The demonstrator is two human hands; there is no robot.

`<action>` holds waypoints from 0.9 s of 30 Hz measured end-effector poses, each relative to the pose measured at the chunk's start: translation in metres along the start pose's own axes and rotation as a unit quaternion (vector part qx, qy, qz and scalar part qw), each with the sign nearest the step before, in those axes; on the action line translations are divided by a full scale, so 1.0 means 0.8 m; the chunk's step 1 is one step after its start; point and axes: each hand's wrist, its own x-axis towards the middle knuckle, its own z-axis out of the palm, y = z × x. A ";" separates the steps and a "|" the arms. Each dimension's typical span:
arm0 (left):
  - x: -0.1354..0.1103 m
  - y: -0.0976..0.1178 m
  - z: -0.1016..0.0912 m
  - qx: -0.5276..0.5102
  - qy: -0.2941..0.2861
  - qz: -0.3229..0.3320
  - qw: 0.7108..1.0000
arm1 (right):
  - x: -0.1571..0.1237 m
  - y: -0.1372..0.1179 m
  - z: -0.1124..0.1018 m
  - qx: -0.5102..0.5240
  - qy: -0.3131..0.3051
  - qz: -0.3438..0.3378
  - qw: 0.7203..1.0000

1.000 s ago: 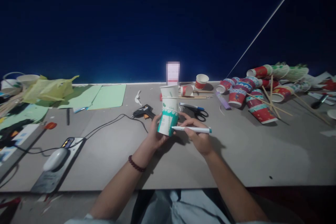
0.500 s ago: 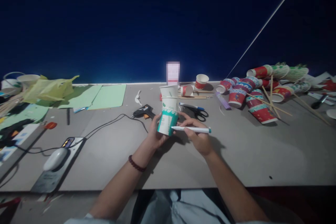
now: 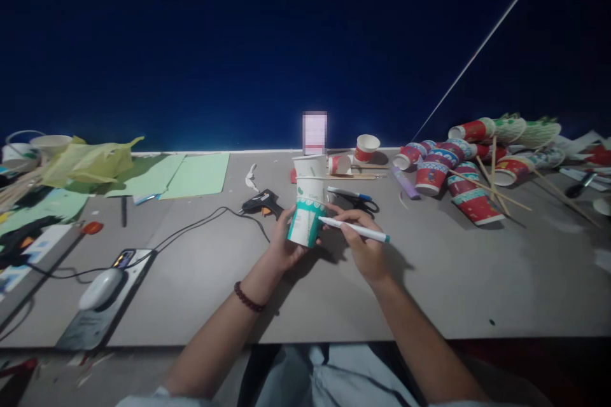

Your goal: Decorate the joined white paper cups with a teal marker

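Note:
A stack of white paper cups [image 3: 310,191] with green print is held above the table. My left hand [image 3: 285,245] grips its lower part from the left and underneath. Green colour covers bands and patches of the lowest cup, beside bare white areas. In my right hand [image 3: 367,248] is a white marker pen [image 3: 358,229] with a teal end. Its tip points left and meets, or nearly meets, the right side of the lowest cup. Some fingers of both hands are hidden behind the cups and pen.
Behind the hands lie a black hot glue gun [image 3: 261,203], scissors [image 3: 367,205], another marker [image 3: 350,193] and a small red cup [image 3: 366,147]. Decorated cup stacks [image 3: 442,165] and sticks fill the right. On the left are green sheets [image 3: 195,175], a phone [image 3: 90,324] and a power strip [image 3: 38,267].
The marker's tip has shifted up and slightly right along the cup, and the pen now slopes down to the right. The cup stack has moved slightly right and stands more upright.

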 end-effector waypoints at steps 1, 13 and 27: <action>0.000 0.000 0.000 -0.001 0.006 0.000 1.000 | 0.000 0.000 0.000 -0.004 -0.001 0.001 1.000; 0.006 -0.001 -0.004 -0.006 0.057 0.060 0.997 | -0.004 0.001 -0.001 -0.025 -0.053 0.026 0.998; 0.005 0.001 0.002 -0.024 0.046 0.046 0.998 | -0.005 0.003 0.000 -0.020 -0.081 0.037 0.996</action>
